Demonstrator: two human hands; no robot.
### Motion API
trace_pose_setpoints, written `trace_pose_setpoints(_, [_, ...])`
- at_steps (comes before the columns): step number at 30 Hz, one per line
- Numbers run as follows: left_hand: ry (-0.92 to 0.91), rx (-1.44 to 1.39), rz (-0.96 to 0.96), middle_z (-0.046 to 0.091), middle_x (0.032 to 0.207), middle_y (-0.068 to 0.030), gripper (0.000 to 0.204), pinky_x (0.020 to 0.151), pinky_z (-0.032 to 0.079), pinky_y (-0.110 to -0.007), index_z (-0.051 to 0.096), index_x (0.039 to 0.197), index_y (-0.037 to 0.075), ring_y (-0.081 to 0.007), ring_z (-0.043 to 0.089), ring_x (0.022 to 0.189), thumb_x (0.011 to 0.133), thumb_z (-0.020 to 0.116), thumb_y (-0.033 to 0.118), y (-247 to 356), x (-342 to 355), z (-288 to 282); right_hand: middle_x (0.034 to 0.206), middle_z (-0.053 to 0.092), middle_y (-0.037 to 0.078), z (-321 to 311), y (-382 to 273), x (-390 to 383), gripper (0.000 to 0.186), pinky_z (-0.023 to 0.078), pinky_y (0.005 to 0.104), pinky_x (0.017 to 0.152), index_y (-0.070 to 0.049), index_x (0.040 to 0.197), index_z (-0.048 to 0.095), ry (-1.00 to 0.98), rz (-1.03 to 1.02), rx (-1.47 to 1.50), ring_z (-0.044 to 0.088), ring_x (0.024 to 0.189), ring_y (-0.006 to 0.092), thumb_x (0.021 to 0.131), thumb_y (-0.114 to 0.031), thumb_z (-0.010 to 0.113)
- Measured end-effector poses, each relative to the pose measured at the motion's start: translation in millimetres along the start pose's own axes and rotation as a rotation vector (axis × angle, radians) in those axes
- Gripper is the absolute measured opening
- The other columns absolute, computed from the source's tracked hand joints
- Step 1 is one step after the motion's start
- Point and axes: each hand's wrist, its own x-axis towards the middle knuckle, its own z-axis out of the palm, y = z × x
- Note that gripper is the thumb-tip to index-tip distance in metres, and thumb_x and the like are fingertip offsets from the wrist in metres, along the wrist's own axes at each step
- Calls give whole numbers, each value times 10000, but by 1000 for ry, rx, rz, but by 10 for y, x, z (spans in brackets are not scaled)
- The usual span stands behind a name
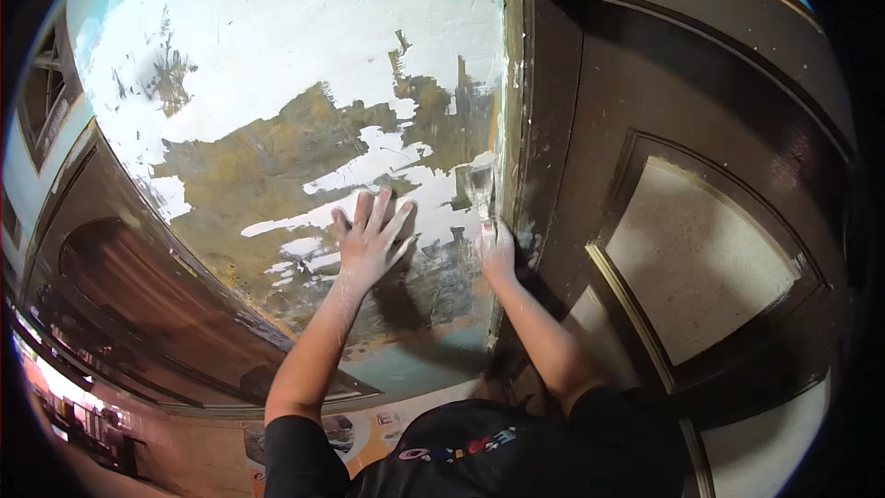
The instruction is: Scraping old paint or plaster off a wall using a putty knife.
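My left hand [373, 244], dusted white, rests with spread fingers on a wall [230, 184] where patchy white coating covers olive-brown and grey patches. At the wall's right edge, beside a dark door frame, my right hand [498, 244] grips a putty knife [478, 189]. Its wide blade points upward along that edge and lies at the wall's surface; white residue coats the blade and my fingers.
A dark brown panelled door [627, 83] with pale inset panels stands on the right. At the left is another dark wooden door or shutter [138, 286]. Below, a poster-like patterned sheet [369, 433] shows past my body.
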Motion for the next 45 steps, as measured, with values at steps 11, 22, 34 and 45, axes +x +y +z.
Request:
trace_pose_setpoints(11, [82,100,5,162,1565,-53,731,1073,-7,-670,394,1414,363,-324,49,1449,765,672,553,-72,619,-129,765,486,-8,261,-222,-12,180,386,240,497,-86,967,514,-28,149,320,448,578,85,968,-266,506])
trace_pose_setpoints(22, [45,-22,31,253,1538,-40,661,1046,140,-686,469,1366,359,-318,140,1433,764,671,544,-12,462,-101,675,491,11,237,-377,94,287,394,281,551,-44,919,516,-85,-5,141,465,596,110,984,-320,473])
trace_pose_setpoints(34, [64,44,-121,237,1542,-77,725,1077,59,-667,424,1404,308,-359,67,1441,763,667,546,-600,646,-589,854,485,58,403,-634,119,252,421,296,701,-32,1172,437,-177,-92,140,462,751,124,981,-193,469])
trace_pose_setpoints(45, [16,-2,-81,263,1534,-31,725,1051,106,-695,415,1404,347,-310,99,1445,758,676,551,-594,269,-374,1079,499,113,672,-905,77,263,435,304,840,9,1212,441,-180,-192,206,519,893,156,984,-121,427])
